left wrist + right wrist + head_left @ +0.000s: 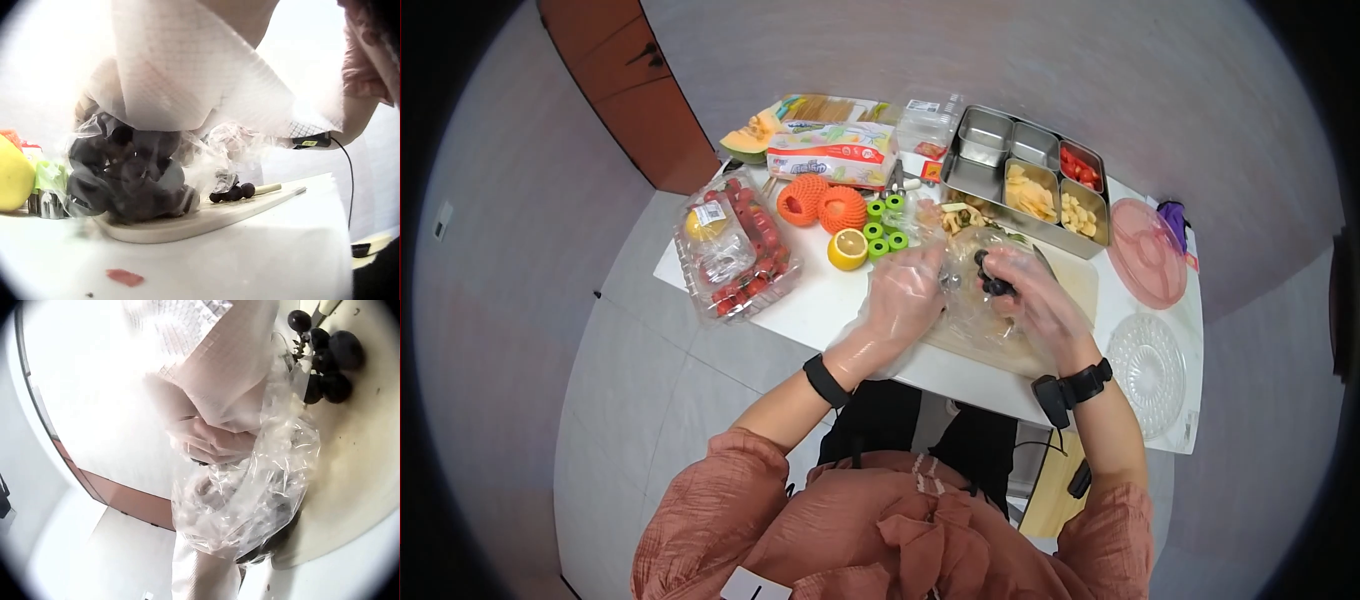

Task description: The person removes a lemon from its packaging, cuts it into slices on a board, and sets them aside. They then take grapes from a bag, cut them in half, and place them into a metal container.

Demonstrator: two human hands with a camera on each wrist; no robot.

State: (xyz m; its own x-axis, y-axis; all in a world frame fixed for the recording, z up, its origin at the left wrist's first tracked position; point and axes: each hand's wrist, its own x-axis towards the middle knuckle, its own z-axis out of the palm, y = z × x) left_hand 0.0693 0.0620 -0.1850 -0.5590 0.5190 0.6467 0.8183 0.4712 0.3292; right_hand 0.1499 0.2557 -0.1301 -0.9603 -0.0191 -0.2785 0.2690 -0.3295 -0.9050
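Dark grapes (147, 178) in clear bag (199, 156), near board (169, 233)

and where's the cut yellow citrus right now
In the head view, the cut yellow citrus sits just left of centre on the white table, right below the orange-netted fruits and immediately left of the small green objects.

No readable text; blurred lettering (808, 167) on the red-and-white pack (832, 155)

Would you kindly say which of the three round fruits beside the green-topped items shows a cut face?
The yellow citrus half, nearest the left hand: its cut face shows, while the other two sit in orange nets.
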